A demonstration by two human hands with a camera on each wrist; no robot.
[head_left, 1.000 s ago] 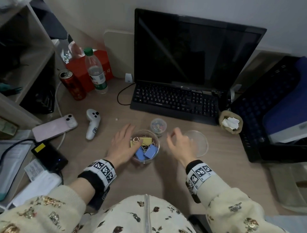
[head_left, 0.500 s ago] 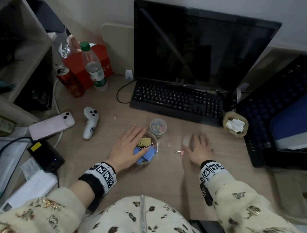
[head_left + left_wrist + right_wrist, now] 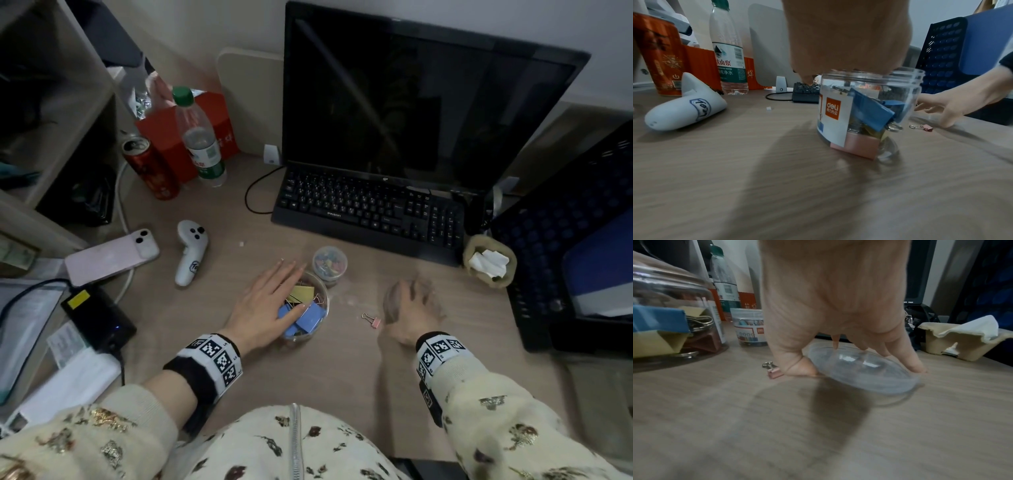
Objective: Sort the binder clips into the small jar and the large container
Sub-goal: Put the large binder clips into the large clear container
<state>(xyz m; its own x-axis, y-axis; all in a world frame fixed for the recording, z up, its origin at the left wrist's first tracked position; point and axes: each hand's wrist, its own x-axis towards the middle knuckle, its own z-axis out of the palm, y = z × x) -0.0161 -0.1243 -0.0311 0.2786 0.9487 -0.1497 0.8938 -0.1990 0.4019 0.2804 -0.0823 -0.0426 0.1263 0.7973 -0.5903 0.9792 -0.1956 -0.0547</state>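
Now the left hand [image 3: 265, 305] is lying flat over the mouth of the large container [image 3: 317, 320], fingers straight and spread a little, palm resting on the rim and covering its left half. The right hand [image 3: 409, 308] is gripping the clear lid [image 3: 863, 369]: thumb curled at the near left edge, the other fingers curled over the far and right edge, so the lid is tilting with its near edge just above the tabletop [image 3: 308, 383]. In the head view this hand is blurring.

The large container is standing upright at the middle of the tabletop, clear-walled with a white and orange label, and is holding big blue, yellow and pink binder clips [image 3: 871, 112]. The small jar [image 3: 330, 265] is standing just behind it, close to the keyboard [image 3: 370, 209], filled with small coloured clips. One small pink binder clip [image 3: 372, 320] is lying loose on the tabletop between the large container and the right hand, just beside the thumb.

Bare tabletop is stretching between the hands and toward the person. A white controller [image 3: 190, 250] is lying to the left, a paper tray [image 3: 489, 265] to the right, and a black crate [image 3: 561, 240] is closing off the right side.
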